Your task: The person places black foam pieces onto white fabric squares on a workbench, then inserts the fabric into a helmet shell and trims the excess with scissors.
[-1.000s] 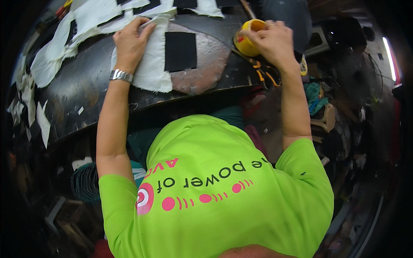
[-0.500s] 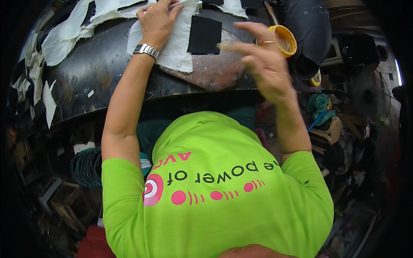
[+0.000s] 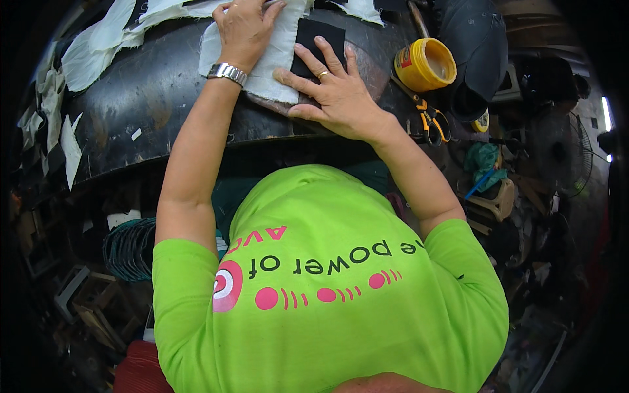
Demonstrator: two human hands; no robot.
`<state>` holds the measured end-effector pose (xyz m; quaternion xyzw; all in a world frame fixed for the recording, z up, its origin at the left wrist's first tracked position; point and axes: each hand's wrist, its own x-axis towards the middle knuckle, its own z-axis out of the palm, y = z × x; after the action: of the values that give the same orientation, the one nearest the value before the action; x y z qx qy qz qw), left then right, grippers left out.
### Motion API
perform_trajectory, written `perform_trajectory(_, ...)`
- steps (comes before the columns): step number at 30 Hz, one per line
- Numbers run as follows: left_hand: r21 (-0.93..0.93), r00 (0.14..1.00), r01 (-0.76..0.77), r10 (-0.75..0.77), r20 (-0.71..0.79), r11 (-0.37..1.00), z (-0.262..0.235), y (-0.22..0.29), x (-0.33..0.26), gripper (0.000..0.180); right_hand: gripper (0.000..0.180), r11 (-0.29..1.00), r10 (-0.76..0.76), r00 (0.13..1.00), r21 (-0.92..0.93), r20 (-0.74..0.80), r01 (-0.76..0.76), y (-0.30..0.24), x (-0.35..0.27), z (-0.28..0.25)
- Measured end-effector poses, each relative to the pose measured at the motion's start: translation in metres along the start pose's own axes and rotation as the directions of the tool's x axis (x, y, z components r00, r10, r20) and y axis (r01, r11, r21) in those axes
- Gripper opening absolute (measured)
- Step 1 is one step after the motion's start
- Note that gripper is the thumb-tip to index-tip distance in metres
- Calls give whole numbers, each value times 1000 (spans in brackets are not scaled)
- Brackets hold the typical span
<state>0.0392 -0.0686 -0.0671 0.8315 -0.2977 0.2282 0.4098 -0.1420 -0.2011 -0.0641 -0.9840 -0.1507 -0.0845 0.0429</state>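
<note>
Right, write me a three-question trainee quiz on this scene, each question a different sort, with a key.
1. True or false: the right hand lies flat with its fingers spread on the black patch.
2. Multiple choice: what is on the left wrist? A) a red band B) a metal watch C) nothing
3. Short answer: what stands right of the hands, beside the orange-handled scissors?

Key
1. True
2. B
3. An open yellow can; the left hand meanwhile presses the white cloth.
</note>
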Motion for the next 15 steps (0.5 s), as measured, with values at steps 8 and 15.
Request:
perform_trajectory(8,77,998,29,-33,54,997,7,-13,0,25,63,985,-157,987,83,43,153,7,-17,-6)
perform_trajectory(15,20,998,37,-38,42,999,2,-6,2,30,38,924,-211,977,319,-31,209,13,-22,-19)
